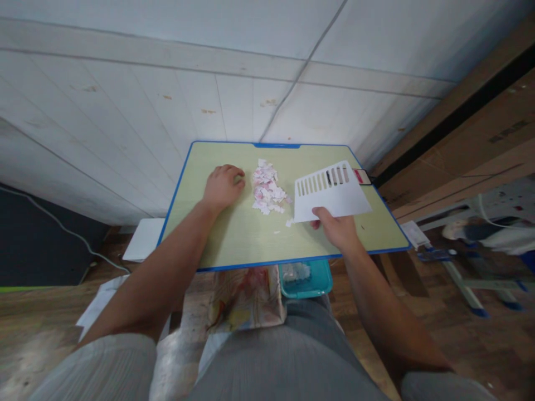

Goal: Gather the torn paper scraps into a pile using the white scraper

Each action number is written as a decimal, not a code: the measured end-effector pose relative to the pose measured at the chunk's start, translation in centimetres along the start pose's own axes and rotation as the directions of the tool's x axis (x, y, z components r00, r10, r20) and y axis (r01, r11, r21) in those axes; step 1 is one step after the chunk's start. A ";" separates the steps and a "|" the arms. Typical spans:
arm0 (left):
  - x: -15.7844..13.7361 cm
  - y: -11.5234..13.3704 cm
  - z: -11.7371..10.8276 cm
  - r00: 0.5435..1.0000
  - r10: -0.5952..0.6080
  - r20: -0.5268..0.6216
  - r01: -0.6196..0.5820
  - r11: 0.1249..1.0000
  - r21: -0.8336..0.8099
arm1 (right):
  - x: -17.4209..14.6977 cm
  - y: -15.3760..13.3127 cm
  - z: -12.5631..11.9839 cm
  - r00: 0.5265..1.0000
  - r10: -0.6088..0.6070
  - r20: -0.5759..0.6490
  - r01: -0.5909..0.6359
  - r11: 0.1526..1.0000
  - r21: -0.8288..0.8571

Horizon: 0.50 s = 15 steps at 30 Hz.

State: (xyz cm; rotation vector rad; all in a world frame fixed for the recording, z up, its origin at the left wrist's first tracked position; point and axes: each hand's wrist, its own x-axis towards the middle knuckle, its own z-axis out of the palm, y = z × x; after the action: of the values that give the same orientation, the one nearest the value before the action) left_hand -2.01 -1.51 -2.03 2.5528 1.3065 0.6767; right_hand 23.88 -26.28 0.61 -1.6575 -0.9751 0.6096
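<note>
My right hand point(334, 227) grips the lower edge of a white sheet point(330, 201) with a row of slots cut along its far side, thumb on top. The sheet is tilted above the right half of a pale table point(234, 245) with a blue rim. Just left of it lies a heap of small white and pink paper pieces point(268, 189). My left hand point(224, 186) is on the heap's other side, apart from it, with bent fingers and nothing visible in them. A few loose pieces lie near the sheet's lower left corner.
A phone-like object point(361, 176) lies at the table's right edge, partly behind the sheet. Under the front edge are a turquoise basin point(309, 287) with pale contents and a patterned cloth or bag point(251, 301). Large cardboard boxes point(468, 139) stand at right; a white wall point(167, 106) is behind.
</note>
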 end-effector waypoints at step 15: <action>0.1 0.1 -0.2 1.000 -0.009 -0.004 0.009 1.000 0.000 | 3.0 2.1 1.8 0.996 -0.020 -0.086 0.022 0.999 0.028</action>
State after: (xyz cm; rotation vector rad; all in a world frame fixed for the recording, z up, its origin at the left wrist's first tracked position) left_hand -1.97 -1.50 -1.79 2.5453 1.3187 0.6803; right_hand 24.67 -23.00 -1.70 -1.6329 -0.9169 0.5316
